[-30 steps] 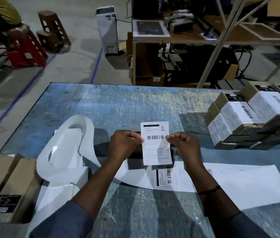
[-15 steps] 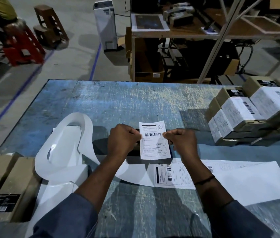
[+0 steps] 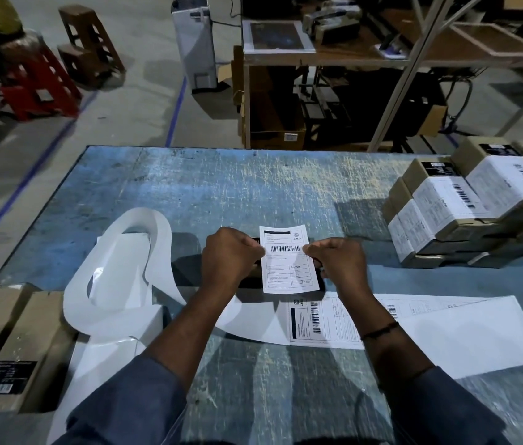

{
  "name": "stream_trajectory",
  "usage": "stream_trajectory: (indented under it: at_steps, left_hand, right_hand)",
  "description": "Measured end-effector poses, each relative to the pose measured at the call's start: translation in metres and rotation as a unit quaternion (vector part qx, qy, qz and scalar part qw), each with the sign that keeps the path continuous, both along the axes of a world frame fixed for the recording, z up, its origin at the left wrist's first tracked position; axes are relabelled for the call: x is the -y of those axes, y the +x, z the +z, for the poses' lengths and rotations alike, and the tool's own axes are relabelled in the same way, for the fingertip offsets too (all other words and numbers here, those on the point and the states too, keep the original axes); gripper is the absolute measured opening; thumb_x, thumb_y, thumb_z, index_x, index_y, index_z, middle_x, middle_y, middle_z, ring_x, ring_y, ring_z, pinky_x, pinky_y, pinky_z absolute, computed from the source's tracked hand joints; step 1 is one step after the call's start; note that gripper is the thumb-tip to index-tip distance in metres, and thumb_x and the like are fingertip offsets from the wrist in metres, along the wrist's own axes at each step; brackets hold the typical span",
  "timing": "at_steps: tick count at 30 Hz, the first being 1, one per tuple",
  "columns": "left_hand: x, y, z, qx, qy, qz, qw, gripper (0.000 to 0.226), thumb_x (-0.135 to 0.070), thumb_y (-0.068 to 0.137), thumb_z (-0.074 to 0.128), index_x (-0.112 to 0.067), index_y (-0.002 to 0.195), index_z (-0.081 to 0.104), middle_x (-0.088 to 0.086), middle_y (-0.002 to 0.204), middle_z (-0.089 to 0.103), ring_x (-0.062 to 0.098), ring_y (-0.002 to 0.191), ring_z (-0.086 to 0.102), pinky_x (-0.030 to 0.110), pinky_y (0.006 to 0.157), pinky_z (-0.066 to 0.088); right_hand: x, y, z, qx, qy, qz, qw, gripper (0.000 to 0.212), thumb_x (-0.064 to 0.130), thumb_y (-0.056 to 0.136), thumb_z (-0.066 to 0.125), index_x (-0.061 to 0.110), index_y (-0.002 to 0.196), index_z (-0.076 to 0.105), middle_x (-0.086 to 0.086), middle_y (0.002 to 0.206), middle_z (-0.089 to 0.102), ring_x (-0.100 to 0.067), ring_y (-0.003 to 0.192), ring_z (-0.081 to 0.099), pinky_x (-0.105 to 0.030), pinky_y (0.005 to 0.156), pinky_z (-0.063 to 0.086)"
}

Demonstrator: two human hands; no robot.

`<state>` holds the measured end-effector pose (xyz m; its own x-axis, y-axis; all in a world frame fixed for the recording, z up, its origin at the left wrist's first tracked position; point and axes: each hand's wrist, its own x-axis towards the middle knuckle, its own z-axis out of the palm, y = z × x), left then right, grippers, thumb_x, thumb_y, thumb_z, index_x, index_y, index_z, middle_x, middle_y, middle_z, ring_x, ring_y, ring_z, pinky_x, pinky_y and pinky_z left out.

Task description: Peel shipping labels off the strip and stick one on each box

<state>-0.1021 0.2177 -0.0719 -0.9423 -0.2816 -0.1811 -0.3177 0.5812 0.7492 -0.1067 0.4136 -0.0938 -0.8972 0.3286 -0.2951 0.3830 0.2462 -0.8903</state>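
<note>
A peeled white shipping label (image 3: 289, 261) with a barcode is stretched between my hands at the table's middle. My left hand (image 3: 229, 255) pinches its left edge and my right hand (image 3: 339, 266) pinches its right edge. Under the label a dark box (image 3: 250, 277) shows only as slivers beside my fingers. The label strip (image 3: 324, 322) lies flat just in front of my hands, with printed labels on it. Its empty backing (image 3: 119, 274) curls in loops to the left.
Several labelled brown boxes (image 3: 453, 207) are stacked at the table's right. Two unlabelled brown boxes (image 3: 13, 345) lie at the near left edge. The scuffed blue table (image 3: 253, 187) ends ahead; beyond stand a shelf rack (image 3: 350, 59), a white unit (image 3: 194, 43) and a red stool (image 3: 38, 88).
Both hands and the label have sunk slightly toward the box beneath; the grip on the label's edges is unchanged.
</note>
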Motion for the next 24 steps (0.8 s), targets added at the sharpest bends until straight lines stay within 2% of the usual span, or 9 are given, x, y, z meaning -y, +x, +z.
stream_trajectory:
  at_steps: [3,7,9,12,17,19,21,23,24]
  left_hand:
    - [-0.001,-0.001,0.001,0.004,-0.014,0.002,1.000,0.012,-0.021,0.078,0.081,-0.020,0.066,0.080,-0.013,0.059,0.070,-0.003,0.051,0.065,0.014,0.044,0.043]
    - [-0.002,-0.001,0.001,0.013,-0.037,-0.002,0.999,0.011,-0.021,0.078,0.080,-0.017,0.067,0.079,-0.009,0.060,0.072,0.007,0.052,0.068,0.023,0.055,0.056]
    - [-0.003,-0.002,0.001,0.008,-0.049,0.000,0.999,0.012,-0.020,0.078,0.079,-0.016,0.066,0.078,-0.007,0.059,0.071,0.009,0.052,0.068,0.026,0.056,0.057]
    - [-0.006,-0.003,0.000,0.009,-0.072,0.005,0.997,0.011,-0.019,0.075,0.076,-0.015,0.065,0.077,-0.005,0.058,0.070,0.013,0.053,0.068,0.031,0.059,0.061]
    - [-0.009,-0.005,-0.005,0.003,-0.098,0.004,0.995,0.012,-0.021,0.075,0.074,-0.017,0.063,0.074,-0.005,0.061,0.070,0.015,0.056,0.067,0.031,0.058,0.061]
    - [-0.007,-0.004,-0.008,-0.011,-0.111,-0.003,0.994,0.010,-0.023,0.076,0.077,-0.018,0.069,0.073,-0.004,0.069,0.072,0.016,0.063,0.069,0.030,0.061,0.059]
    - [-0.004,-0.002,-0.011,-0.056,-0.128,-0.013,0.990,0.009,-0.028,0.078,0.080,-0.023,0.078,0.072,-0.006,0.080,0.073,0.017,0.077,0.069,0.033,0.072,0.057]
    - [-0.002,0.000,-0.016,-0.105,-0.192,-0.050,0.975,0.015,-0.030,0.080,0.079,-0.031,0.093,0.070,-0.007,0.099,0.069,0.019,0.098,0.063,0.037,0.087,0.046]
    - [-0.003,0.001,-0.020,-0.122,-0.219,-0.078,0.965,0.022,-0.029,0.082,0.077,-0.034,0.103,0.070,-0.008,0.109,0.066,0.021,0.109,0.057,0.039,0.092,0.037]
  right_hand:
    - [0.001,0.000,0.000,0.001,0.001,-0.002,1.000,0.011,0.017,0.080,0.084,0.011,0.074,0.077,-0.014,0.070,0.075,-0.019,0.055,0.061,-0.029,0.052,0.049]
    - [0.002,0.002,0.001,0.000,0.017,-0.009,1.000,0.012,0.017,0.080,0.085,0.011,0.074,0.076,-0.009,0.067,0.074,-0.016,0.054,0.062,-0.027,0.051,0.050]
    - [0.003,0.002,0.000,-0.004,0.029,-0.009,1.000,0.012,0.017,0.080,0.085,0.011,0.074,0.076,-0.005,0.066,0.074,-0.013,0.053,0.063,-0.027,0.053,0.052]
    - [0.004,0.001,-0.002,-0.010,0.042,-0.012,0.999,0.012,0.018,0.078,0.086,0.012,0.073,0.076,-0.002,0.067,0.074,-0.012,0.056,0.065,-0.033,0.063,0.057]
    - [0.005,0.000,-0.011,-0.018,0.053,-0.015,0.998,0.017,0.022,0.077,0.086,0.014,0.069,0.073,0.000,0.068,0.074,-0.019,0.065,0.072,-0.042,0.071,0.061]
    - [0.002,0.000,-0.015,-0.011,0.050,-0.023,0.998,0.025,0.029,0.075,0.089,0.013,0.071,0.070,-0.004,0.070,0.074,-0.022,0.066,0.071,-0.041,0.071,0.060]
    - [-0.001,0.002,-0.018,-0.009,0.074,-0.023,0.997,0.033,0.035,0.074,0.090,0.013,0.075,0.065,-0.004,0.075,0.072,-0.019,0.066,0.066,-0.032,0.066,0.054]
    - [-0.001,0.008,-0.021,-0.092,0.182,-0.004,0.979,0.031,0.030,0.077,0.088,0.014,0.080,0.061,0.000,0.080,0.066,-0.018,0.073,0.060,-0.031,0.066,0.046]
    - [0.001,0.013,-0.023,-0.166,0.256,0.019,0.952,0.025,0.024,0.079,0.085,0.015,0.083,0.062,0.000,0.084,0.064,-0.021,0.079,0.060,-0.034,0.070,0.046]
